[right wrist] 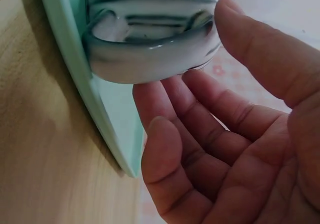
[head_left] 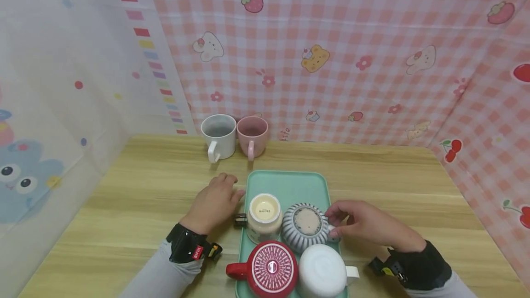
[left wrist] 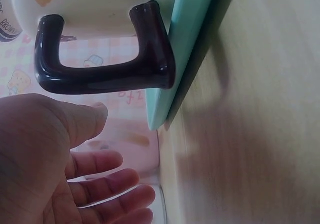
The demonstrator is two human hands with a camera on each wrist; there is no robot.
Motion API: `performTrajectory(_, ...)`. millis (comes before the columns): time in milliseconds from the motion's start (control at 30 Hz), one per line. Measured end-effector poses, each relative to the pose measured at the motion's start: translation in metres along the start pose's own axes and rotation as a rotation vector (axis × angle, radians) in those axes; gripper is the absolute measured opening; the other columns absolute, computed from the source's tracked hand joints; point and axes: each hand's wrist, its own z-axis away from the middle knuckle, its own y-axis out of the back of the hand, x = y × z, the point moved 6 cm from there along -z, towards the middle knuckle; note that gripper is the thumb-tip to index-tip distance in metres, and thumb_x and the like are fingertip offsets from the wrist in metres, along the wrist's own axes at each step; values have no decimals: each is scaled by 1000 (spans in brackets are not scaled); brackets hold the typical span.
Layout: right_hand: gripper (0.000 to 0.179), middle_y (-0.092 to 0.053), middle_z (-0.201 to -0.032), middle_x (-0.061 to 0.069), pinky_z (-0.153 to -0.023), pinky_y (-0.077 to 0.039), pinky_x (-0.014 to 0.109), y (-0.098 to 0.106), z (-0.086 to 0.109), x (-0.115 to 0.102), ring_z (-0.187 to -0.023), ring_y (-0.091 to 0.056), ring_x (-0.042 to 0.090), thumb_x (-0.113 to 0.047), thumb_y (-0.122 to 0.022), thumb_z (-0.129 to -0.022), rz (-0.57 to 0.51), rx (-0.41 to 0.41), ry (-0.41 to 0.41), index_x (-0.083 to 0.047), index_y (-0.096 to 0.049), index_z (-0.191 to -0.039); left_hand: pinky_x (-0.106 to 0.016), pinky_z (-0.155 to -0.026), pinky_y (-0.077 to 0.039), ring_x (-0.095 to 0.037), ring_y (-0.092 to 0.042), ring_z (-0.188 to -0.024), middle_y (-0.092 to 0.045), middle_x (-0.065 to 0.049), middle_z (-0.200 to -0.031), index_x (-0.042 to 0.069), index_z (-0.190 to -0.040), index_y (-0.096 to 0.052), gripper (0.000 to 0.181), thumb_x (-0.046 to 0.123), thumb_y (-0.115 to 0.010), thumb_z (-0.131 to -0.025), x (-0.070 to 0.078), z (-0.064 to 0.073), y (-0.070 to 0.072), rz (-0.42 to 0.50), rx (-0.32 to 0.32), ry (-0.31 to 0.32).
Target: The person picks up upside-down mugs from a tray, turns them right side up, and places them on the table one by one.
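Several mugs stand upside down on a mint-green tray (head_left: 290,180). My right hand (head_left: 362,222) is at the handle (right wrist: 150,59) of a grey-and-white striped mug (head_left: 307,224); thumb and fingertips pinch about that handle in the right wrist view. My left hand (head_left: 217,201) is beside the tray's left edge with relaxed fingers, holding nothing. Nearest to it is a cream mug (head_left: 265,224) whose black handle (left wrist: 100,79) sticks out over the tray edge, just above the thumb in the left wrist view.
Nearer to me on the tray are a red mug (head_left: 272,268) and a white mug (head_left: 323,270). At the back of the wooden table (head_left: 157,197), a white mug (head_left: 221,139) and a pink mug (head_left: 253,137) stand upright by the checked cloth backdrop (head_left: 352,91).
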Motion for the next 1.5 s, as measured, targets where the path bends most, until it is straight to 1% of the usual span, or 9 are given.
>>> performTrajectory(167, 33, -72, -105, -1, -83, -58, 24, -2, 1, 2, -96, -67, 6, -28, -78, -93, -20, -13, 18, -11, -68, -119, -51, -100, -57, -33, -63, -121, -64, -17, -130, 2, -133, -62, 44, 35, -62, -105, 0, -1, -2, 2, -15, 6)
performTrajectory(333, 28, -72, -102, -4, -81, -56, 23, -3, 0, 4, -94, -66, 5, -32, -79, -92, 6, -26, 0, -14, -69, -111, -51, -99, -58, -33, -64, -119, -64, -17, -129, 2, -132, -62, 44, 35, -62, -104, -1, -1, -3, -2, -13, 5)
performTrajectory(467, 25, -72, -99, -4, -81, -57, 22, -5, -1, 7, -92, -67, 6, -32, -79, -93, -11, -45, -26, -14, -70, -107, -50, -98, -58, -33, -64, -118, -64, -17, -127, 1, -131, -63, 43, 34, -63, -104, -1, -1, -4, -11, -4, 0)
performTrajectory(667, 18, -67, -90, -8, -77, -54, 22, -6, 0, 6, -84, -60, 5, -34, -78, -93, -6, -61, 37, -20, -70, -98, -51, -97, -58, -34, -64, -117, -64, -18, -126, 0, -130, -62, 42, 33, -63, -104, -2, -1, -4, -9, 4, -2)
performTrajectory(833, 14, -66, -89, -10, -74, -54, 22, -8, 0, 5, -82, -59, 3, -32, -78, -94, 31, -69, 69, -21, -70, -97, -50, -99, -58, -32, -64, -118, -63, -17, -126, 1, -132, -62, 43, 33, -62, -104, -2, -1, -5, 9, -13, 9)
performTrajectory(1000, 13, -63, -88, -10, -73, -52, 22, -10, 0, 5, -82, -58, 6, -25, -78, -94, 73, -47, 64, -22, -66, -98, -51, -98, -58, -31, -64, -117, -63, -16, -126, 1, -133, -62, 43, 33, -62, -104, -2, -1, -7, 12, -28, 14)
performTrajectory(1167, 20, -59, -85, -9, -68, -47, 21, -9, -1, 5, -81, -55, 6, -30, -81, -91, 88, -21, 25, -21, -64, -97, -50, -97, -58, -32, -64, -115, -64, -16, -124, 1, -131, -62, 42, 33, -63, -104, -2, -1, -8, 13, -16, 10)
performTrajectory(1300, 18, -61, -88, -9, -73, -49, 21, -8, -2, 7, -84, -55, 5, -32, -79, -92, 86, -1, 20, -21, -65, -97, -50, -97, -58, -32, -64, -116, -64, -16, -124, 1, -131, -62, 41, 33, -63, -104, -1, -1, -8, 12, -13, 5)
performTrajectory(1500, 14, -63, -91, -10, -79, -50, 21, -6, -3, 9, -87, -56, 5, -34, -74, -95, 113, 39, 54, -23, -66, -99, -50, -96, -59, -32, -64, -116, -64, -17, -124, 1, -131, -62, 42, 33, -62, -104, -1, -1, -8, 7, -8, -1)
